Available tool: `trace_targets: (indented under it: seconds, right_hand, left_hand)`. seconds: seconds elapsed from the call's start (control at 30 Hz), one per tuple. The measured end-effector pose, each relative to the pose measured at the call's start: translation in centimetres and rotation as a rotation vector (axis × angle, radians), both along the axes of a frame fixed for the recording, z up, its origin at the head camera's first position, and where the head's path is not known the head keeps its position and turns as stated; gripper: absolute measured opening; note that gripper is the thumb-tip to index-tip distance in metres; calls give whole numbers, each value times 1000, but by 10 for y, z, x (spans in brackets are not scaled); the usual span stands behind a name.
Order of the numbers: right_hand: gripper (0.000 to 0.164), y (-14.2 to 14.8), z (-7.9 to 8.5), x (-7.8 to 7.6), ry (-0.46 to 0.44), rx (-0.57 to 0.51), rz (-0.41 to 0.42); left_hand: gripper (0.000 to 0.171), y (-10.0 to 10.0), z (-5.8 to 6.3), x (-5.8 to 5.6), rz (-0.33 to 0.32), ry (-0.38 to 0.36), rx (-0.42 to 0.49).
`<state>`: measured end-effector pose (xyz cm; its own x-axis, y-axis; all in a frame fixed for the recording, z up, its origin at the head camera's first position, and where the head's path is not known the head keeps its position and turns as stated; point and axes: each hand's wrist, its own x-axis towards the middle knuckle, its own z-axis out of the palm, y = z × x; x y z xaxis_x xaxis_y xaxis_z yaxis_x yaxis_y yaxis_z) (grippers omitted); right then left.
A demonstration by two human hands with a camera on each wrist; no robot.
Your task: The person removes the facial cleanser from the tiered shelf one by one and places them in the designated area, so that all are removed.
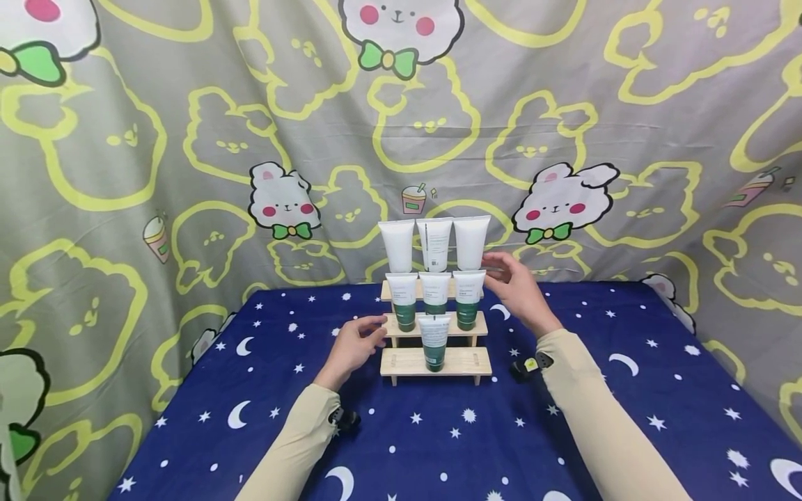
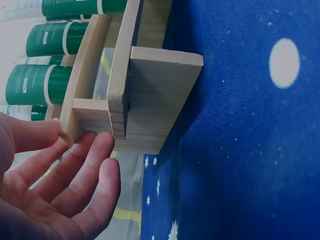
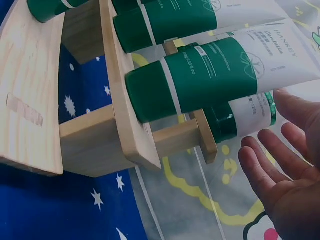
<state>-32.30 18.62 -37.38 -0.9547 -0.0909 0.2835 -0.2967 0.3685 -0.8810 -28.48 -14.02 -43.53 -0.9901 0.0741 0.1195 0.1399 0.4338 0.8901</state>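
Note:
A three-tier wooden display stand (image 1: 407, 362) holds white-and-green squeeze tubes. Three larger tubes (image 1: 435, 245) stand on the top tier, three smaller tubes (image 1: 435, 292) on the middle one, and a single tube (image 1: 435, 341) on the lowest. At the left end of the middle tier, my left hand (image 1: 357, 344) pinches the plank's corner, thumb (image 2: 37, 135) on one side and fingers on the other. My right hand (image 1: 515, 287) is beside the right tube of the top row, fingers (image 3: 280, 155) spread and loosely bent, thumb tip right by that tube (image 3: 250, 115).
A dark blue cloth (image 1: 282, 417) with white stars and moons covers the table. Behind it hangs a grey curtain (image 1: 338, 139) with yellow outlines and cartoon rabbits. Dark devices are strapped to both wrists, over beige sleeves (image 1: 294, 431).

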Motion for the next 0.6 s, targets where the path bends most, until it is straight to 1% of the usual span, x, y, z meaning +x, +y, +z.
trace_targets:
  seconds: [0.13, 0.27, 0.47, 0.6]
  right_hand:
    - [48, -4, 2, 0, -11, -1, 0]
    - [47, -7, 3, -2, -8, -16, -9]
    - [49, -10, 2, -8, 17, -66, -9]
    - [49, -12, 3, -9, 17, -83, -10]
  left_hand:
    - [30, 0, -1, -1, 3, 6, -7]
    - [30, 1, 0, 0, 4, -6, -8]
    - [30, 1, 2, 2, -10, -19, -12]
    - [30, 1, 3, 3, -8, -21, -15]
